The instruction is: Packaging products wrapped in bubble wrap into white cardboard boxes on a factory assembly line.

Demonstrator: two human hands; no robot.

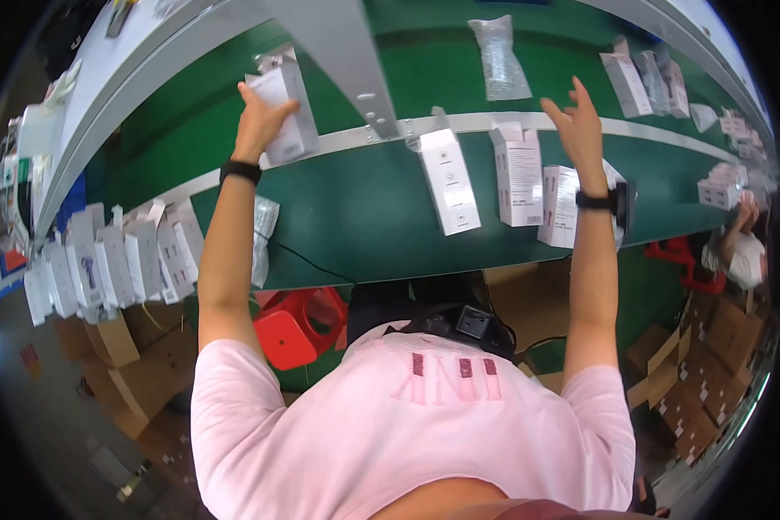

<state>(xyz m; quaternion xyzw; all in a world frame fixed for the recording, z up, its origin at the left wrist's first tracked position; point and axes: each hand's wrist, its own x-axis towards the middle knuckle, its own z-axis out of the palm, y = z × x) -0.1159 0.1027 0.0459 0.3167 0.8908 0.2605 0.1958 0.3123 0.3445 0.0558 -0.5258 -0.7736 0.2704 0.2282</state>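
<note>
My left hand (262, 124) grips a white cardboard box (300, 130) by its near side, thumb across the face. The box's far end is open, with clear plastic showing there. My right hand (578, 130) is raised above the green bench, fingers spread and nothing in them. Beneath and near that hand stand white printed boxes, one with an open top flap (518, 182) and one partly behind my wrist (559, 208). Another white box (450, 184) lies left of them, clear plastic at its far end. A bubble-wrapped packet (499, 62) lies beyond, on the green belt.
Several white boxes (113, 260) stand in a row at the left bench edge. A grey metal post (334, 52) rises between my hands. More boxes (626, 80) lie at the far right. A red stool (288, 334) and cardboard cartons (706, 381) are below; another person (740, 251) is at right.
</note>
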